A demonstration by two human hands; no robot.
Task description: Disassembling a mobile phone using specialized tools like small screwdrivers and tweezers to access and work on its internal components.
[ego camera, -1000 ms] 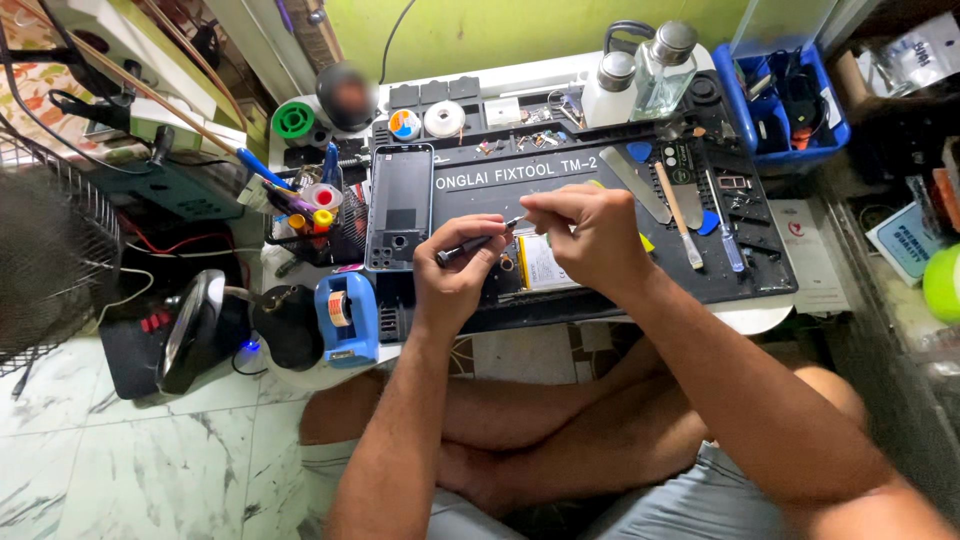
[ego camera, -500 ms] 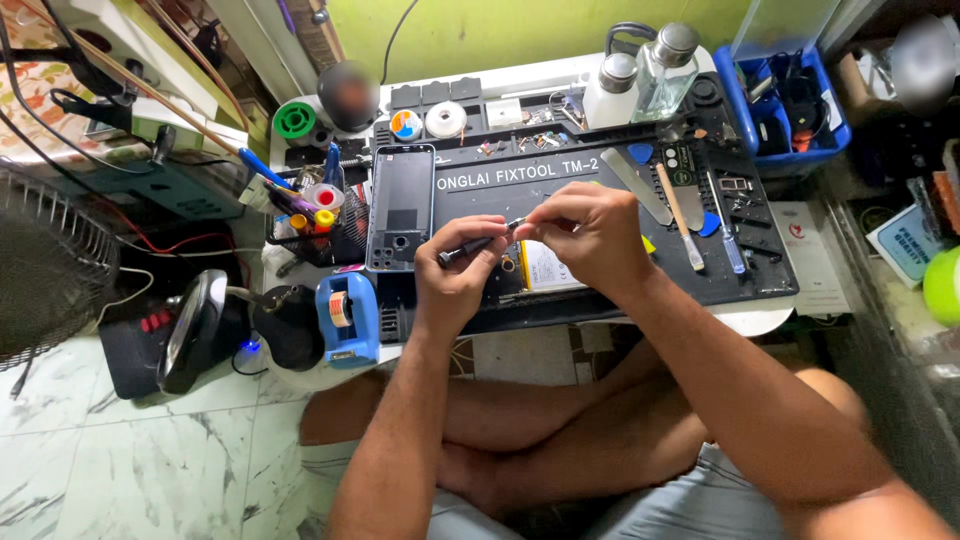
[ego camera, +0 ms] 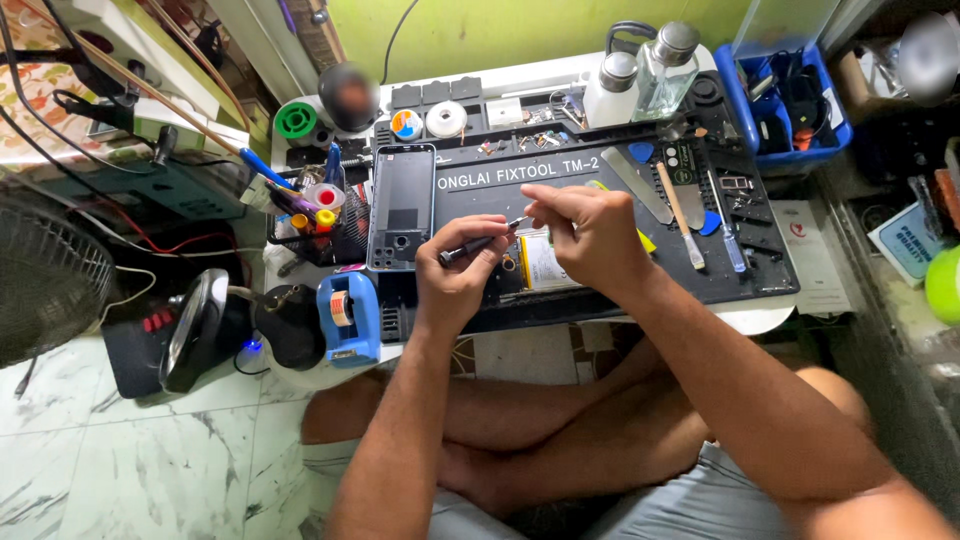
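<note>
My left hand point(ego camera: 458, 270) grips a thin black screwdriver point(ego camera: 478, 243) with its tip pointing up and to the right. My right hand point(ego camera: 590, 232) pinches at that tip with thumb and forefinger; whatever it pinches is too small to see. Both hands hover over an opened phone point(ego camera: 545, 262) with a white battery, lying on the black repair mat point(ego camera: 720, 285). A detached phone back cover point(ego camera: 402, 207) lies on the mat just left of my left hand.
A blue tape dispenser point(ego camera: 349, 318) sits at the mat's near left corner. Pry tools and a spatula point(ego camera: 668, 200) lie on the right. Two bottles point(ego camera: 640, 82) and a blue bin point(ego camera: 790, 100) stand at the back. A fan point(ego camera: 45, 290) stands at the left.
Both hands have stayed over the opened phone. My right fingers moved slightly onto the screwdriver's tip.
</note>
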